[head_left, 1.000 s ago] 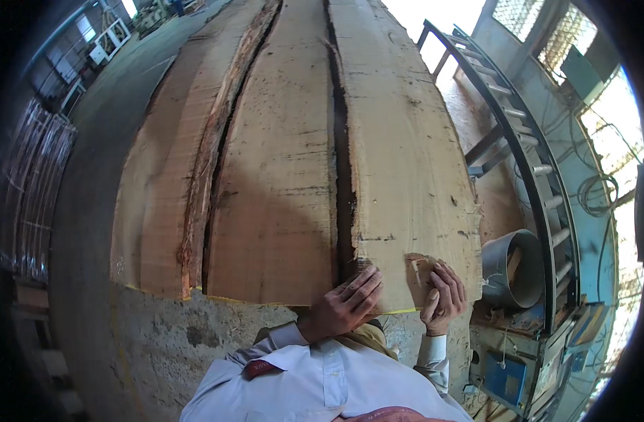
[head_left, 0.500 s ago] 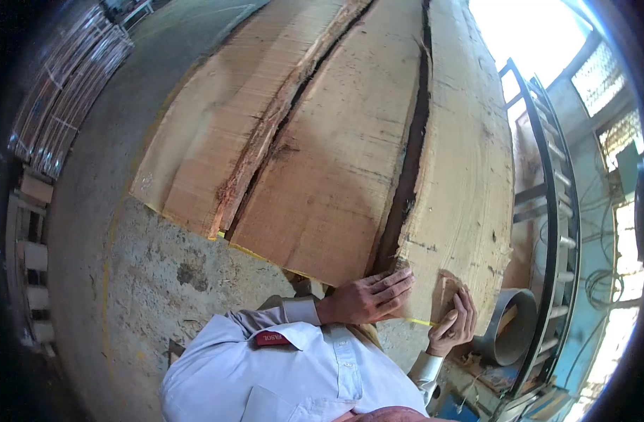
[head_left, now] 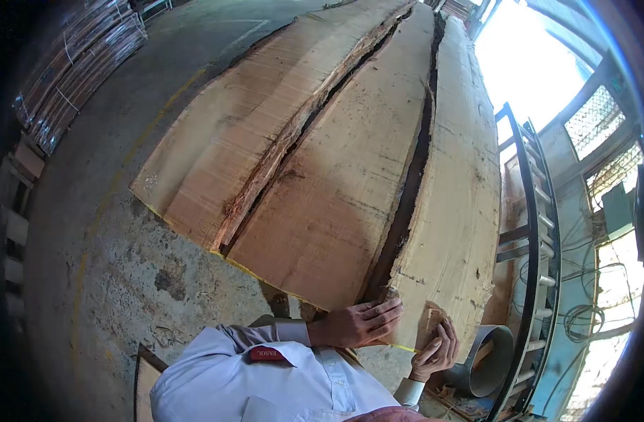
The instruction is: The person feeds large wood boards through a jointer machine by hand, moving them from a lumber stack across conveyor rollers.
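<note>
Three long rough-sawn planks lie side by side, with dark gaps between them. The right plank (head_left: 445,190) has both my hands on its near end. My left hand (head_left: 360,322) is closed over its near left corner, fingers on top and thumb hidden. Further right, my right hand (head_left: 438,349) grips the end edge with curled fingers, beside a darker brown patch (head_left: 430,320) on the wood. The middle plank (head_left: 322,204) and the left plank (head_left: 237,133), with bark along its edge, are touched by neither hand. A yellow line marks the near ends.
A black-framed roller rack (head_left: 540,260) stands along the right, with a grey round tube (head_left: 489,362) near its foot. Coiled cable (head_left: 582,323) hangs on the blue wall. Stacked wrapped boards (head_left: 79,67) stand at far left, beyond the concrete floor (head_left: 160,281).
My view has tilted up a little, showing more of the planks' far ends. Both hands appear slightly lower and further left in view, still holding the right plank's end.
</note>
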The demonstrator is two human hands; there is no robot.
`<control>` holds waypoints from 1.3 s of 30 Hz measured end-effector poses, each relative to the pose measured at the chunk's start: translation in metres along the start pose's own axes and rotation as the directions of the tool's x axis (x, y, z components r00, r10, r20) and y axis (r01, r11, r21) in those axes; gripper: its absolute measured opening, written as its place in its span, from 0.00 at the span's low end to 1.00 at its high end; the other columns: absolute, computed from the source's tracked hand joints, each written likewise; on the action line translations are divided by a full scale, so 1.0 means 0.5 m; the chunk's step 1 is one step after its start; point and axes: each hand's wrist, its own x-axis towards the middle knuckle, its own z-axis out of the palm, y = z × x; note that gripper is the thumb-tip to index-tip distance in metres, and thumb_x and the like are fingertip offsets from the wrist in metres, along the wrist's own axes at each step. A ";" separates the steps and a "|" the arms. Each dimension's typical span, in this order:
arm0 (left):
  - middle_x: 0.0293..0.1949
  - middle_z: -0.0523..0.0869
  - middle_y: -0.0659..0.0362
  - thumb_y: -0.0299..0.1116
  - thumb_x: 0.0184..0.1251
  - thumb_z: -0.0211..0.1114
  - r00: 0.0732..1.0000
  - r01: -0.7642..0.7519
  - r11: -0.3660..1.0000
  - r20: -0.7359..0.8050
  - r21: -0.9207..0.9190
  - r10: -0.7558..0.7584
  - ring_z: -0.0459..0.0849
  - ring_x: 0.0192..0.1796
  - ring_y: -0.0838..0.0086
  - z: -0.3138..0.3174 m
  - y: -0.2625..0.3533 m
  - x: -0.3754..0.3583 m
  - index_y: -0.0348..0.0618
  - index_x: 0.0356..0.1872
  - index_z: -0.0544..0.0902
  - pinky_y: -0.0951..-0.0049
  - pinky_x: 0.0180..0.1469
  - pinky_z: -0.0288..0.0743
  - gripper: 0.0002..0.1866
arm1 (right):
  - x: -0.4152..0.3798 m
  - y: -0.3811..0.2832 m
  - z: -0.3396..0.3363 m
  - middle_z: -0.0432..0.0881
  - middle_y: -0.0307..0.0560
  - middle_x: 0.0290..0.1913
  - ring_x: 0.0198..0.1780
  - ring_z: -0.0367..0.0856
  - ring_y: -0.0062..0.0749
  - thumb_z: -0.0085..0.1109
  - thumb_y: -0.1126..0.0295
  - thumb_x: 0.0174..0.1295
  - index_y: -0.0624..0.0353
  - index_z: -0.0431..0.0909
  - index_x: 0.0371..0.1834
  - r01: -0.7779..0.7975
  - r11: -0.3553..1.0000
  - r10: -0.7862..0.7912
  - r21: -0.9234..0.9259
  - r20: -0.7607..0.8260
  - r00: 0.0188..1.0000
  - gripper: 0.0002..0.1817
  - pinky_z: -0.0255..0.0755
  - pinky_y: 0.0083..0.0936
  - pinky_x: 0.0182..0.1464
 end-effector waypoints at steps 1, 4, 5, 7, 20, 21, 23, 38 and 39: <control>0.73 0.71 0.44 0.46 0.70 0.66 1.000 -0.003 1.000 -0.002 0.002 0.003 0.66 0.79 0.53 0.000 -0.001 0.000 0.34 0.63 0.74 0.56 0.77 0.68 0.29 | -0.001 0.000 0.000 0.89 0.60 0.51 0.56 0.87 0.59 0.45 0.62 0.74 0.66 0.85 0.43 -0.011 1.000 0.012 -0.006 0.008 1.000 0.20 0.78 0.47 0.60; 0.73 0.73 0.46 0.45 0.70 0.68 1.000 0.003 1.000 -0.018 0.028 -0.003 0.69 0.78 0.55 -0.004 0.001 0.003 0.36 0.67 0.73 0.59 0.74 0.74 0.31 | -0.002 0.000 0.001 0.88 0.61 0.51 0.56 0.86 0.59 0.45 0.63 0.74 0.66 0.85 0.43 -0.025 1.000 0.025 -0.007 0.012 1.000 0.20 0.78 0.47 0.61; 0.73 0.73 0.46 0.45 0.70 0.68 1.000 0.003 1.000 -0.021 0.028 -0.003 0.69 0.78 0.55 -0.004 0.001 0.004 0.36 0.67 0.73 0.59 0.74 0.74 0.31 | -0.003 0.000 0.001 0.88 0.61 0.51 0.56 0.86 0.59 0.45 0.63 0.74 0.66 0.85 0.43 -0.029 1.000 0.029 0.001 0.009 1.000 0.20 0.78 0.47 0.61; 0.73 0.72 0.45 0.46 0.71 0.66 1.000 -0.003 0.999 0.003 0.050 0.003 0.69 0.78 0.55 -0.006 0.000 0.003 0.36 0.68 0.72 0.59 0.74 0.73 0.32 | -0.001 -0.002 0.001 0.88 0.61 0.51 0.56 0.86 0.59 0.45 0.63 0.74 0.67 0.85 0.43 -0.025 1.000 0.025 0.006 0.006 1.000 0.20 0.78 0.47 0.61; 0.72 0.74 0.42 0.50 0.71 0.65 0.999 0.001 0.998 -0.046 -0.060 -0.004 0.71 0.77 0.52 -0.010 0.003 0.001 0.31 0.66 0.74 0.56 0.74 0.71 0.34 | 0.001 -0.008 0.001 0.88 0.62 0.51 0.53 0.87 0.56 0.42 0.61 0.78 0.69 0.85 0.44 0.006 1.000 -0.006 -0.030 0.004 1.000 0.23 0.78 0.44 0.60; 0.72 0.73 0.42 0.50 0.72 0.65 0.999 0.006 0.998 -0.031 -0.070 -0.008 0.70 0.77 0.52 -0.011 0.003 0.001 0.32 0.67 0.74 0.56 0.74 0.71 0.34 | -0.001 -0.007 -0.001 0.88 0.62 0.51 0.53 0.87 0.56 0.42 0.61 0.78 0.69 0.85 0.44 0.004 0.999 -0.004 -0.032 0.003 1.000 0.23 0.78 0.44 0.60; 0.73 0.72 0.42 0.50 0.72 0.64 1.000 0.010 0.997 -0.016 -0.079 -0.012 0.69 0.78 0.52 -0.009 0.001 -0.001 0.32 0.68 0.73 0.56 0.74 0.71 0.34 | -0.003 -0.005 -0.001 0.87 0.61 0.52 0.57 0.86 0.58 0.42 0.64 0.76 0.68 0.84 0.45 -0.036 0.999 0.037 -0.017 0.042 0.998 0.21 0.77 0.48 0.63; 0.74 0.71 0.46 0.54 0.72 0.62 0.998 -0.001 0.999 -0.056 -0.036 -0.001 0.67 0.79 0.57 0.015 -0.003 -0.014 0.35 0.69 0.74 0.58 0.72 0.74 0.35 | 0.000 -0.023 0.006 0.88 0.60 0.50 0.54 0.87 0.57 0.41 0.60 0.77 0.68 0.85 0.42 -0.027 0.999 0.027 -0.016 -0.025 0.999 0.24 0.77 0.48 0.61; 0.74 0.71 0.46 0.54 0.72 0.62 0.998 -0.002 0.999 -0.067 -0.036 -0.001 0.67 0.79 0.57 0.017 -0.004 -0.014 0.35 0.69 0.74 0.58 0.72 0.74 0.35 | 0.001 -0.023 0.008 0.88 0.60 0.50 0.53 0.87 0.57 0.41 0.60 0.77 0.68 0.85 0.42 -0.024 1.000 0.024 0.000 -0.030 0.999 0.24 0.77 0.47 0.61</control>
